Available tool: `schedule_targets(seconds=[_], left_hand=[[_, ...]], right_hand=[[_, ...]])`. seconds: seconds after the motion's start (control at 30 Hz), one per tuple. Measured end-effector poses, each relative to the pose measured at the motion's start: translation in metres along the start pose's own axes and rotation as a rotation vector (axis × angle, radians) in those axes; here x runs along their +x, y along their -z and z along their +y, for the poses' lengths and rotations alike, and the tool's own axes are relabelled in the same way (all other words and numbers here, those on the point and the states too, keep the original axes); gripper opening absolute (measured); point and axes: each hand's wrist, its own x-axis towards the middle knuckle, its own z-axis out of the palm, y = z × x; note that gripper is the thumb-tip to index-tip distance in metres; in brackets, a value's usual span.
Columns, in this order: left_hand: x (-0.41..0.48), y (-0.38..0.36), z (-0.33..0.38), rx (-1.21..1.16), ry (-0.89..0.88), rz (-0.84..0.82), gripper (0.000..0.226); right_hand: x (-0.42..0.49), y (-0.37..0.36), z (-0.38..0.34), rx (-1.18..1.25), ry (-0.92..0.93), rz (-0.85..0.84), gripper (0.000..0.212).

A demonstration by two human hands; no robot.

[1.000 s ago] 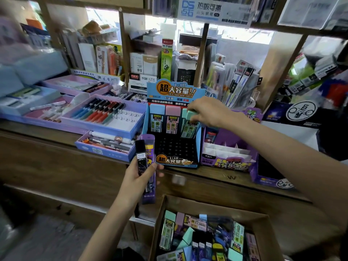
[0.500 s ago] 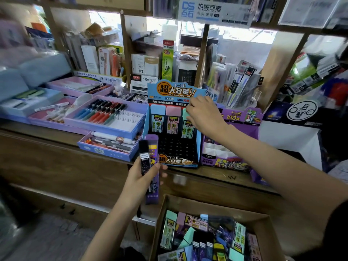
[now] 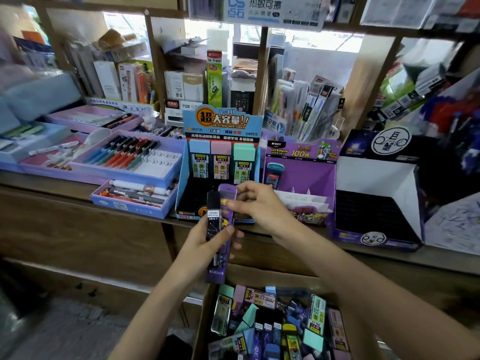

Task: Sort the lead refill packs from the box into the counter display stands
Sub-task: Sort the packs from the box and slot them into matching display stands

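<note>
A: Your left hand (image 3: 205,245) grips two packs upright, a black pack (image 3: 213,216) and a longer purple pack (image 3: 220,268), just in front of the blue stand (image 3: 183,183).
B: Your right hand (image 3: 262,209) pinches the purple pack near its top, with thumb and fingers curled on it.
A: The blue stand carries three packs in its back row. The purple stand (image 3: 304,175) beside it carries one.
B: The box (image 3: 205,315) sits below your hands, crowded with mixed packs.

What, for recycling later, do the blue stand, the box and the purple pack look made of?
The blue stand looks like smooth printed card, with folded edges. The box looks like matte brown cardboard. The purple pack is probably plastic: see-through tint, moulded cap.
</note>
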Motion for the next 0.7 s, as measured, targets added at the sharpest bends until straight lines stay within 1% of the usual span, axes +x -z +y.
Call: schedule_targets(seconds=[0.1, 0.2, 0.27, 0.37, 0.5, 0.7], left_hand=[[0.003, -0.01, 0.0, 0.013, -0.01, -0.036, 0.021], [0.008, -0.016, -0.001, 0.01, -0.019, -0.044, 0.018], [0.009, -0.018, -0.003, 0.008, -0.023, -0.039, 0.016], [0.011, -0.021, -0.006, -0.005, -0.01, -0.035, 0.014], [0.011, -0.025, -0.008, -0.013, 0.003, -0.033, 0.016], [0.01, -0.024, -0.005, -0.026, -0.001, -0.028, 0.021]], right_hand=[[-0.006, 0.024, -0.002, 0.081, 0.033, 0.082, 0.014], [-0.006, 0.064, -0.011, 0.164, 0.072, 0.267, 0.016], [-0.005, 0.092, -0.017, 0.134, 0.136, 0.386, 0.019], [-0.001, 0.12, -0.016, -0.017, 0.231, 0.503, 0.023], [0.01, 0.126, 0.0, -0.122, 0.29, 0.557, 0.023], [0.022, 0.114, 0.027, -0.189, 0.306, 0.494, 0.017]])
